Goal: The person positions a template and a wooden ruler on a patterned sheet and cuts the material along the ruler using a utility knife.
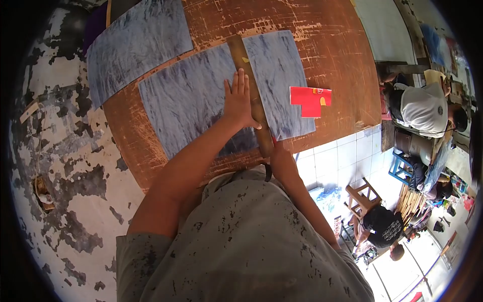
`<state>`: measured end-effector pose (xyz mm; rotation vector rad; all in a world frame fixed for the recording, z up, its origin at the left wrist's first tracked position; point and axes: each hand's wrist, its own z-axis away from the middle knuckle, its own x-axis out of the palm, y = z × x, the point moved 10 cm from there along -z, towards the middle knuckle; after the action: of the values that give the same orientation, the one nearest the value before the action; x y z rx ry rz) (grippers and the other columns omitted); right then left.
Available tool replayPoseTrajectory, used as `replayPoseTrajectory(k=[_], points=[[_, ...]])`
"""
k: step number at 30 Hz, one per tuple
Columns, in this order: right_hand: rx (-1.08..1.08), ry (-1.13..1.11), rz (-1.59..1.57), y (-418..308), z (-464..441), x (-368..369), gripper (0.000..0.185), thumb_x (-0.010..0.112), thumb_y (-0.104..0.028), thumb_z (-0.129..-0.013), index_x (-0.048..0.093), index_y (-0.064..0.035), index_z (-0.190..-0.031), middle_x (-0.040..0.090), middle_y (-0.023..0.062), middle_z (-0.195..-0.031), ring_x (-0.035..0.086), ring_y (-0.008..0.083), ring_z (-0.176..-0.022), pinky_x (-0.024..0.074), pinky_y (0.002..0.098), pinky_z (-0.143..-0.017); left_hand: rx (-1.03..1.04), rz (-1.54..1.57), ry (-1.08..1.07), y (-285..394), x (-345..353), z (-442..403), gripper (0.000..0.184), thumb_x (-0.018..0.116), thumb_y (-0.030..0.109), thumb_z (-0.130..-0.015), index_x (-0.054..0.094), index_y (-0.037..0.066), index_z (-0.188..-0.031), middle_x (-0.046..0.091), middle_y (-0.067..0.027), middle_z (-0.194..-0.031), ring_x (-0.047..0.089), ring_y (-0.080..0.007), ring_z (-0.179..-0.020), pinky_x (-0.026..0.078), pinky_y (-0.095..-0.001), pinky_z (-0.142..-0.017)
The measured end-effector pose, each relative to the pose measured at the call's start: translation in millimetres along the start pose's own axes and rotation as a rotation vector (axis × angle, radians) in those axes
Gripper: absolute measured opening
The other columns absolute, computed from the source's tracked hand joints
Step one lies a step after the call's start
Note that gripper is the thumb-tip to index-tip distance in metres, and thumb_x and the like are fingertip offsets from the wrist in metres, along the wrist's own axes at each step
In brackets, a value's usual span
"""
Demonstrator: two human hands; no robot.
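A blue-grey marbled sheet (193,95) lies on the brown table. Across it runs a long flat wooden strip (256,103), like a straightedge. My left hand (239,103) presses down flat with fingers spread, partly on the sheet and with the thumb on the strip. Close to the strip's near end, my right hand (283,160) is closed around a slim red tool (274,141), which looks like a cutter; most of it is hidden in the fist. Right of the strip lies a narrower marbled piece (276,75), with a red T-shaped card (311,100) overlapping its edge.
Another marbled sheet (143,43) lies at the table's upper left. The scratched brown tabletop (342,65) ends just before my body. Peeling wall (75,151) stands at left. On the right are two seated people, a wooden stool (363,197) and a blue stool (400,168).
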<state>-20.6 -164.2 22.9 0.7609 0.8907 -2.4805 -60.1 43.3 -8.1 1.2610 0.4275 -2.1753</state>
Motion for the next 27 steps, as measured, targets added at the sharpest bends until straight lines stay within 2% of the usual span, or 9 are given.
replayPoseTrajectory(k=[4, 11, 14, 15, 17, 19, 21, 23, 27], points=[[0.241, -0.100, -0.068, 42, 29, 21, 0.028, 0.043, -0.024, -0.108, 0.050, 0.0010, -0.118, 0.070, 0.0403, -0.099, 0.069, 0.0576, -0.097, 0.0540, 0.0641, -0.083, 0.001, -0.006, -0.016, 1, -1, -1, 0.175, 0.086, 0.087, -0.050, 0.001, -0.013, -0.166, -0.006, -0.0320, -0.176, -0.003, -0.0436, -0.165, 0.009, -0.0673, -0.129], [0.250, -0.109, 0.005, 64, 37, 20, 0.030, 0.042, -0.026, -0.109, 0.051, 0.0001, -0.122, 0.071, 0.0379, -0.100, 0.070, 0.0552, -0.098, 0.0542, 0.0653, -0.084, 0.009, 0.003, -0.036, 2, 0, 1, 0.175, 0.087, 0.087, -0.051, 0.001, -0.013, -0.166, -0.006, -0.0336, -0.175, -0.004, -0.0452, -0.165, 0.008, -0.0679, -0.129], [0.033, -0.007, 0.090, 20, 16, -37, 0.032, 0.045, -0.026, -0.109, 0.054, 0.0008, -0.124, 0.072, 0.0361, -0.094, 0.070, 0.0561, -0.090, 0.0543, 0.0669, -0.080, 0.004, -0.015, -0.036, 1, -4, -1, 0.172, 0.086, 0.086, -0.053, 0.003, -0.014, -0.166, -0.004, -0.0354, -0.175, -0.003, -0.0471, -0.165, 0.008, -0.0685, -0.129], [-0.077, 0.070, 0.097, 8, -6, -49, 0.033, 0.046, -0.026, -0.109, 0.055, 0.0023, -0.122, 0.071, 0.0361, -0.093, 0.070, 0.0565, -0.090, 0.0537, 0.0675, -0.080, 0.010, -0.039, -0.054, 3, -3, -1, 0.171, 0.086, 0.086, -0.054, 0.004, -0.013, -0.166, -0.004, -0.0361, -0.174, -0.003, -0.0477, -0.164, 0.008, -0.0686, -0.128], [-0.045, 0.070, 0.113, -28, -62, -71, 0.034, 0.047, -0.021, -0.107, 0.052, 0.0056, -0.126, 0.072, 0.0354, -0.100, 0.071, 0.0538, -0.099, 0.0566, 0.0644, -0.087, 0.007, -0.035, -0.053, 2, -6, 1, 0.170, 0.085, 0.087, -0.054, 0.005, -0.013, -0.167, -0.003, -0.0366, -0.174, -0.003, -0.0483, -0.164, 0.009, -0.0684, -0.128], [-0.139, 0.179, 0.054, -81, -113, -98, 0.036, 0.049, -0.023, -0.106, 0.051, 0.0086, -0.123, 0.072, 0.0359, -0.103, 0.071, 0.0544, -0.101, 0.0567, 0.0635, -0.088, 0.002, -0.034, -0.055, 1, -6, 1, 0.170, 0.084, 0.087, -0.054, 0.006, -0.013, -0.167, -0.003, -0.0371, -0.174, -0.003, -0.0489, -0.164, 0.009, -0.0681, -0.128], [-0.119, 0.211, 0.002, -112, -171, -109, 0.040, 0.051, -0.026, -0.106, 0.052, 0.0099, -0.123, 0.072, 0.0366, -0.111, 0.070, 0.0542, -0.107, 0.0569, 0.0607, -0.093, 0.008, 0.019, -0.039, 1, -4, 0, 0.173, 0.088, 0.084, -0.053, 0.001, -0.014, -0.166, -0.005, -0.0351, -0.174, -0.003, -0.0476, -0.164, 0.009, -0.0673, -0.130], [-0.277, 0.216, 0.193, -131, -238, -92, 0.043, 0.052, -0.026, -0.104, 0.052, 0.0107, -0.127, 0.070, 0.0373, -0.119, 0.069, 0.0530, -0.115, 0.0564, 0.0567, -0.098, 0.009, 0.014, -0.036, 1, -3, 0, 0.173, 0.088, 0.084, -0.052, 0.001, -0.014, -0.166, -0.004, -0.0350, -0.174, -0.003, -0.0479, -0.164, 0.009, -0.0678, -0.129], [-0.290, 0.185, 0.165, -147, -291, -81, 0.046, 0.054, -0.024, -0.102, 0.051, 0.0121, -0.131, 0.069, 0.0373, -0.125, 0.068, 0.0514, -0.121, 0.0558, 0.0545, -0.102, 0.035, 0.028, 0.001, 1, -3, 2, 0.168, 0.087, 0.084, -0.054, 0.009, -0.013, -0.167, -0.003, -0.0366, -0.174, -0.002, -0.0496, -0.164, 0.009, -0.0708, -0.128]])
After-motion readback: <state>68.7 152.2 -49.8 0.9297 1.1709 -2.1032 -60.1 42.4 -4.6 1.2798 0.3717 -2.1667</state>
